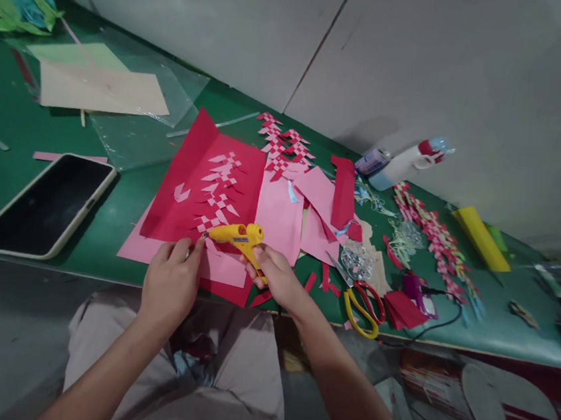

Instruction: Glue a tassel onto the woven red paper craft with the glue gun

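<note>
In the head view, the right hand [278, 278] is clamped around the handle of a yellow glue gun [238, 236], whose nozzle points left toward the left hand [171, 280]. The left hand's fingers are pinched together on a small pink paper piece [210, 245] just at the nozzle tip. Both hands work close together at the near edge of the green table [14, 122], over a pink sheet [221, 267] that lies partly under a folded red sheet [203, 185] carrying a woven pink-and-white strip [219, 193].

Toward the left near edge lies a phone [45, 204] in a pale case, screen dark. Behind it, toward the far left corner, rest a cream paper sheet [102, 90] and clear plastic film [142, 135].

Right of the hands, at the near edge, lie scissors [364, 307] with red and yellow handles, beside a small red paper stack [404, 310]. Further right, a long woven red-and-pink band [432, 239] runs diagonally, with a yellow roll [481, 238] near the far edge. A white bottle [406, 163] lies on its side against the wall.
</note>
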Demonstrator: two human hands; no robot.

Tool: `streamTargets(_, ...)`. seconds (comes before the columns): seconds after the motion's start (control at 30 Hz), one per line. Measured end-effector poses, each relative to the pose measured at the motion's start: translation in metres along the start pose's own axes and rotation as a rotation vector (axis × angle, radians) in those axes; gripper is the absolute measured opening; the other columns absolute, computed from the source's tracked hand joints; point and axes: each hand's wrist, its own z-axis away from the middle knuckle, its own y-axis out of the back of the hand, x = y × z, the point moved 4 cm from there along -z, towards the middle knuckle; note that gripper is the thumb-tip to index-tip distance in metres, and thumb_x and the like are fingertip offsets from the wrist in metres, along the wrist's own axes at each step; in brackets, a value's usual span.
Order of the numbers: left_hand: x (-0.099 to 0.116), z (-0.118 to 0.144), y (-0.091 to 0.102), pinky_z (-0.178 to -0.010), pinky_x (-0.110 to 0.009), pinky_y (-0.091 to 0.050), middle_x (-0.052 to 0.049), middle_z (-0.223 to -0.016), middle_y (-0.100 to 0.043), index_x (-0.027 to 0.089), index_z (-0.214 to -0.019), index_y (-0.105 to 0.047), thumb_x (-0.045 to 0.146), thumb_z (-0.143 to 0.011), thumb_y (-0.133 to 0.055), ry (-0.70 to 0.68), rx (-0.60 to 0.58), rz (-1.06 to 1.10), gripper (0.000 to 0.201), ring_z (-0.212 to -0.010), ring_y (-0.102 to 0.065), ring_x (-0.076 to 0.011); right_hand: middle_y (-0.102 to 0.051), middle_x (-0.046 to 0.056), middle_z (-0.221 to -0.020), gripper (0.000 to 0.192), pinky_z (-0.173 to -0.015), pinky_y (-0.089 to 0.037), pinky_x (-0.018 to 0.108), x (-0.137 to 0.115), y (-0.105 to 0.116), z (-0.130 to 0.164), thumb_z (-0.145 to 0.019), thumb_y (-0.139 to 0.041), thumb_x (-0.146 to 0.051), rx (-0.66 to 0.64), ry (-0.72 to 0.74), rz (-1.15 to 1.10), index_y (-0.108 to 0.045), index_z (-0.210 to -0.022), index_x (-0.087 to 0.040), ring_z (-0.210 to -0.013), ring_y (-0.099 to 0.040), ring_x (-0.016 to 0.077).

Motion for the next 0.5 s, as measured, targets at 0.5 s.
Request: streamTargets(0.5, 0.0003, 0.0093, 0.0034, -0.088, -0.037, -0.047, -0.019, -0.111, -0.065, 0.002, -0.124, -0.059, 0.013, -0.086, -0.046, 0.019, 0.065, 0.050, 0.042, -0.093, -0.056, -0.0250, -0.049, -0.004, -0.063, 0.050, -0.047, -0.029, 0.022, 0.0010, 0.0015, 0.0034, -0.089, -0.045, -0.062, 0.016, 0.011, -0.066, -0.057, -0.090, -0.013, -0.044, -0.039, 0.0053)
